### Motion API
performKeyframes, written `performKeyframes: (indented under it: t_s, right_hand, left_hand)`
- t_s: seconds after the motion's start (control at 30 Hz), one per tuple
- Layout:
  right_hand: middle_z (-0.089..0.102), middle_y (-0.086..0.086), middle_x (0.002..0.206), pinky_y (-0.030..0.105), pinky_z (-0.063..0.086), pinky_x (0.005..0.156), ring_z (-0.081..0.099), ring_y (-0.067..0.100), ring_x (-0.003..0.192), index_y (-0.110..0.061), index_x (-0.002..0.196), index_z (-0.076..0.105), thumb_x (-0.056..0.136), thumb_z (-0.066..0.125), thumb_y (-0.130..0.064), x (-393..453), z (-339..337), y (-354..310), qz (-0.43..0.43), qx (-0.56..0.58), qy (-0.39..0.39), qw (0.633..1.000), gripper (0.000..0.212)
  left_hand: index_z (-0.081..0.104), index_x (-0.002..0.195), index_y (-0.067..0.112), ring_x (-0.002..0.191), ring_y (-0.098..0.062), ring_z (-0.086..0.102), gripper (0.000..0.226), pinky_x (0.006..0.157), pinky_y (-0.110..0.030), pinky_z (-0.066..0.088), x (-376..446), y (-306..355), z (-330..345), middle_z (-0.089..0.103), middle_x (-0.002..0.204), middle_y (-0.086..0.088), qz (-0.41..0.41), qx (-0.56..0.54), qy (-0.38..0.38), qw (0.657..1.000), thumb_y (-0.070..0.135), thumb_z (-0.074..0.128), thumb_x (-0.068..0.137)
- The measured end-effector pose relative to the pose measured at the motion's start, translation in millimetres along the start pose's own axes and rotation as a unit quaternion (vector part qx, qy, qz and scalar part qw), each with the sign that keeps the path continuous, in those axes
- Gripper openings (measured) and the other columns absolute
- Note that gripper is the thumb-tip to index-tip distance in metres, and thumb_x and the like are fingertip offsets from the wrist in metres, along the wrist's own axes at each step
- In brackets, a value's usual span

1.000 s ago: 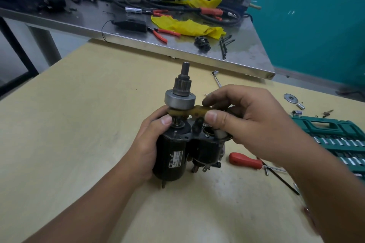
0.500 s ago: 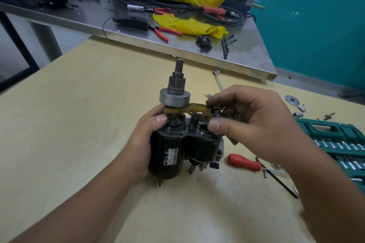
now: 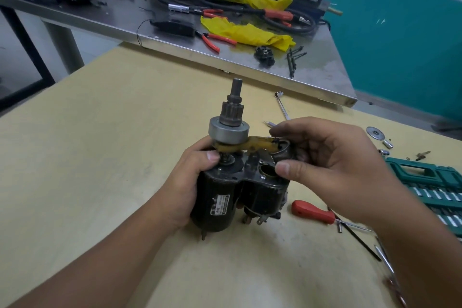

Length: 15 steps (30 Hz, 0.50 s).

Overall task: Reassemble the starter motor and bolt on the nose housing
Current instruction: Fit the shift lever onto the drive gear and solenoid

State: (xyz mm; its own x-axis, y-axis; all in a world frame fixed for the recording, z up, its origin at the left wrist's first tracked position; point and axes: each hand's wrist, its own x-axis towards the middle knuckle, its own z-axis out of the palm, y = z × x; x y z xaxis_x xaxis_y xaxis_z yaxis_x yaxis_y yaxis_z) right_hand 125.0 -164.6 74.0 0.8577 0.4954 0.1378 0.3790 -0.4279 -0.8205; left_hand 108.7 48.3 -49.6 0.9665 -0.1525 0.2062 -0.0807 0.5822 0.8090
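The black starter motor point(image 3: 217, 202) stands upright on the tan table, with its solenoid point(image 3: 265, 195) beside it on the right. Its pinion drive point(image 3: 228, 127) and shaft stick up out of the top. A yellow shift fork point(image 3: 252, 144) reaches from under the pinion drive toward the solenoid. My left hand point(image 3: 192, 177) grips the motor body from the left, thumb at the shaft base. My right hand point(image 3: 325, 165) pinches the metal plunger point(image 3: 282, 151) at the fork's right end, just above the solenoid's open bore. No nose housing can be made out.
A red-handled screwdriver point(image 3: 312, 211) lies right of the motor. A green socket set case point(image 3: 435, 182) sits at the right edge. A washer point(image 3: 375, 132), small sockets and a thin wrench point(image 3: 282, 105) lie behind. A steel bench point(image 3: 325, 75) with pliers, yellow rags and parts stands beyond.
My right hand has lifted the fork's right end and the plunger up out of the solenoid, so its bore now shows open. The motor has shifted slightly left.
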Motion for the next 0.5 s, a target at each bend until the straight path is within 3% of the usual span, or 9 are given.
performKeyframes:
  t_s: [0.23,0.33,0.4,0.5]
  right_hand:
    - [0.076,0.001,0.098,0.046,0.062,0.078,0.07,0.034,0.088,-0.031,0.106,0.072,0.073,0.085,0.005,0.6,-4.2,-0.2,0.009,0.025,0.005,1.0,0.05]
    - [0.075,-0.012,0.089,0.04,0.061,0.07,0.069,0.019,0.078,-0.034,0.106,0.073,0.078,0.086,-0.016,10.0,-12.6,-8.3,0.036,-0.093,-0.05,0.994,0.035]
    - [0.068,-0.022,0.077,0.024,0.047,0.056,0.061,0.006,0.068,-0.035,0.1,0.074,0.081,0.075,-0.042,18.9,-16.4,-17.7,0.039,-0.213,-0.095,0.972,0.02]
    - [0.065,-0.02,0.078,0.017,0.041,0.053,0.058,0.0,0.071,-0.032,0.096,0.075,0.077,0.062,-0.058,29.1,-19.3,-29.4,0.049,-0.289,-0.157,0.943,0.035]
  left_hand:
    - [0.073,0.121,0.02,0.093,-0.026,0.073,0.043,0.072,-0.035,0.061,-0.5,1.7,1.6,0.076,0.105,-0.009,0.015,0.016,-0.004,1.0,0.026,0.051,0.085]
    - [0.072,0.122,0.018,0.094,-0.027,0.072,0.043,0.073,-0.037,0.061,-0.5,1.9,2.3,0.075,0.106,-0.01,0.022,0.019,-0.006,1.0,0.027,0.05,0.087]
    - [0.071,0.124,0.018,0.095,-0.028,0.072,0.043,0.073,-0.038,0.061,0.0,2.5,1.5,0.075,0.107,-0.01,0.02,0.021,-0.003,1.0,0.029,0.05,0.088]
    - [0.069,0.126,0.014,0.098,-0.033,0.07,0.044,0.077,-0.042,0.06,0.0,2.0,0.0,0.073,0.11,-0.014,0.017,0.024,-0.004,1.0,0.03,0.05,0.089]
